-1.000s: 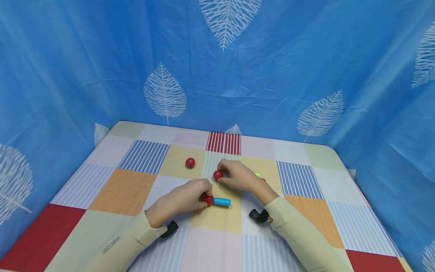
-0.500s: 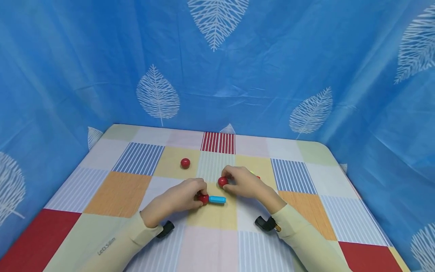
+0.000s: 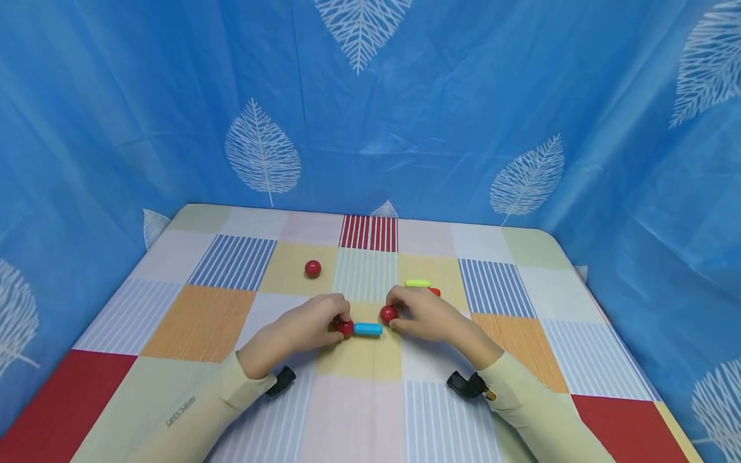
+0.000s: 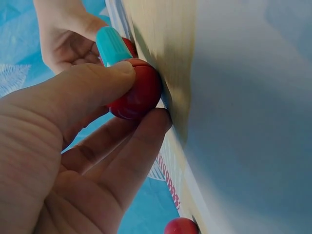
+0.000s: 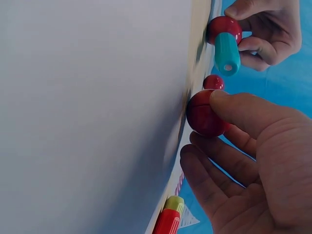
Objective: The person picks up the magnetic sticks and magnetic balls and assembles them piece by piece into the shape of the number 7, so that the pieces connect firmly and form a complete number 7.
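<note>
Near the middle of the worktop [image 3: 492, 244], pinching the first red ball [image 3: 346, 330] between the thumb and fingers of the left hand [image 3: 307, 323]. As for the blue stick [image 3: 368, 329]: right up against that ball, on the side toward the worktop's right edge, and maybe plugged into it (hard to be sure, with the join partly hidden). Runs side to side, its long way about even with the far edge. Points with its free end toward the right edge, away from the left fingers. Closest to the left hand at one end, but just beside the right fingers at the other.

Pinching the second red ball [image 3: 388, 314] between the thumb and fingers of the right hand [image 3: 425, 313]. Sits just past the stick's tip and a bit nearer the far edge, so not quite in line, with a little gap in the right wrist view.

Up toward the far edge from the left hand, with a loose red ball [image 3: 312, 269]. Behind the right hand, with a yellow-green stick [image 3: 417, 283] and a partly hidden red piece [image 3: 435, 292].
</note>
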The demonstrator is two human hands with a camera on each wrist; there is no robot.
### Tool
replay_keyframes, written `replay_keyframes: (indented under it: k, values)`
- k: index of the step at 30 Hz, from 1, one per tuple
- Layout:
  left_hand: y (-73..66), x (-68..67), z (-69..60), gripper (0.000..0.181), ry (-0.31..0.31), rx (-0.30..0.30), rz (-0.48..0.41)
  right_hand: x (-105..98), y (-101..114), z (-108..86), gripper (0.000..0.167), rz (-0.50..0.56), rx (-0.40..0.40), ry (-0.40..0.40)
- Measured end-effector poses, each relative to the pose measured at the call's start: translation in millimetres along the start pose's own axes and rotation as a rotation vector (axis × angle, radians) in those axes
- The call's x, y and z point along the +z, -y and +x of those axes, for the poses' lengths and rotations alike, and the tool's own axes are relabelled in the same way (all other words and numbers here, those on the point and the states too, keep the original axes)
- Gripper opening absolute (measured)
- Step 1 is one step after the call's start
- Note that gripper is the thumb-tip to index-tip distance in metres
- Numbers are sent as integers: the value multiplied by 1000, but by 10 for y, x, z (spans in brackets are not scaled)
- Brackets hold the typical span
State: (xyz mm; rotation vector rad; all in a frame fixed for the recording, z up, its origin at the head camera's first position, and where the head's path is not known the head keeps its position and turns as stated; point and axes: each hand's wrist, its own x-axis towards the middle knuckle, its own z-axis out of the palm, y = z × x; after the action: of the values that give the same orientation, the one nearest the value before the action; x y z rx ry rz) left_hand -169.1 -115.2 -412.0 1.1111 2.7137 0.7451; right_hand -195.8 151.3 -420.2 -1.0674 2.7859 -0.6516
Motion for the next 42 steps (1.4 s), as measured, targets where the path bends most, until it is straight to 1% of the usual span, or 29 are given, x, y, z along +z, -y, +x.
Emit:
replay_keyframes:
  k: [5,12,20,25,29,32,35,42]
  values:
    - [8,-10,19,19,5,-2,10,-37,17,-77,25,16,7,15]
    - [1,-4,11,18,13,-2,7,-44,19,-212,27,-7,13,26]
    - [-1,4,10,18,9,-2,-4,-42,31,-319,27,10,-38,14]
    - [-2,3,7,18,14,-3,-2,-29,57,-332,26,32,-45,33]
    - [-7,-1,7,17,17,1,5,-7,87,-302,25,46,-45,45]
    - [-8,2,8,17,18,7,16,19,117,-270,24,55,-67,49]
    - [4,12,13,18,13,18,28,43,133,-252,24,53,-85,42]
    - [7,9,13,18,12,31,33,62,130,-246,24,53,-80,37]
